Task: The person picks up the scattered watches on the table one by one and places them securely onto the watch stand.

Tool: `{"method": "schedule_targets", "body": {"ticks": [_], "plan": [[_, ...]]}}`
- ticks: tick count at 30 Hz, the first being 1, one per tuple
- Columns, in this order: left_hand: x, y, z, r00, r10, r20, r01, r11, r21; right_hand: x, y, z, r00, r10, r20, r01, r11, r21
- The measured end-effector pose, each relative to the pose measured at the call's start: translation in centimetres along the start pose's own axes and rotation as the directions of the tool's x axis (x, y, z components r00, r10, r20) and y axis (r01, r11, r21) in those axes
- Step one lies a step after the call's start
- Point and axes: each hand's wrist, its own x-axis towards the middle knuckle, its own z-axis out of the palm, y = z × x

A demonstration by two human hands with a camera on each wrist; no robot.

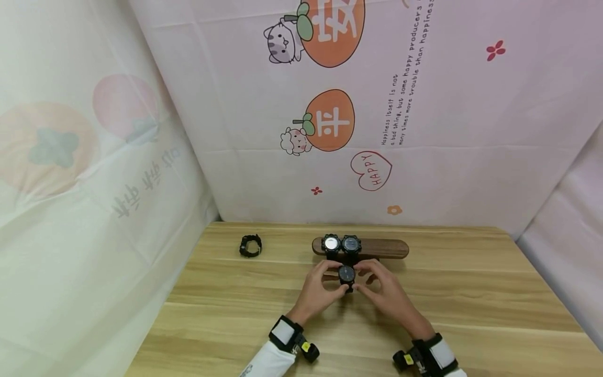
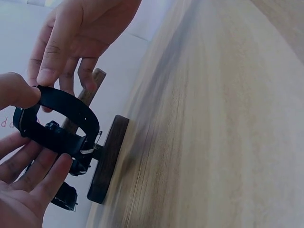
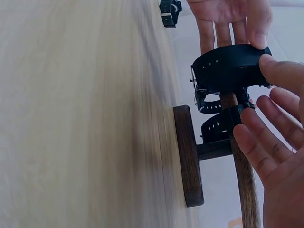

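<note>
A black wristwatch (image 1: 346,273) with its strap closed into a loop is held between both hands, in front of the display stand. My left hand (image 1: 314,293) pinches one side of it, and my right hand (image 1: 390,296) pinches the other. In the left wrist view the strap (image 2: 71,107) forms an open ring with a metal buckle, held off the table. Behind it, the dark wooden watch stand (image 1: 385,248) carries two black watches, one with a bright face (image 1: 332,243) and one with a dark face (image 1: 351,244), on the left part of its bar.
Another black watch (image 1: 250,246) lies on the wooden table (image 1: 226,324) at the back left. The stand's base (image 3: 188,159) rests on the tabletop. A printed white cloth (image 1: 254,178) hangs behind the table, with more cloth at both sides.
</note>
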Motion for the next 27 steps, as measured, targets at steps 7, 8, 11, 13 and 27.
{"method": "schedule_targets", "body": {"ticks": [7,8,11,13,27], "plan": [[0.0,-0.5,0.0,0.997,0.069,0.046,-0.065,0.995,-0.08,-0.1,0.3,0.0,0.998,-0.054,0.03,0.054,0.998,-0.011],[0.0,-0.5,0.0,0.995,0.083,0.048,-0.079,0.994,-0.078,-0.1,0.2,0.0,0.998,-0.05,0.04,0.05,0.999,-0.008],[0.0,-0.6,0.0,0.992,0.112,0.053,-0.107,0.991,-0.078,-0.1,0.1,0.0,0.998,-0.038,0.054,0.038,0.999,-0.003],[0.0,-0.6,-0.1,0.992,0.115,0.06,-0.109,0.99,-0.093,-0.2,0.1,0.1,0.998,-0.031,0.057,0.031,1.0,-0.004],[-0.3,-2.6,0.8,0.992,0.095,0.081,-0.085,0.99,-0.116,-0.3,-0.3,0.2,0.998,-0.002,0.06,0.003,1.0,-0.024]]}}
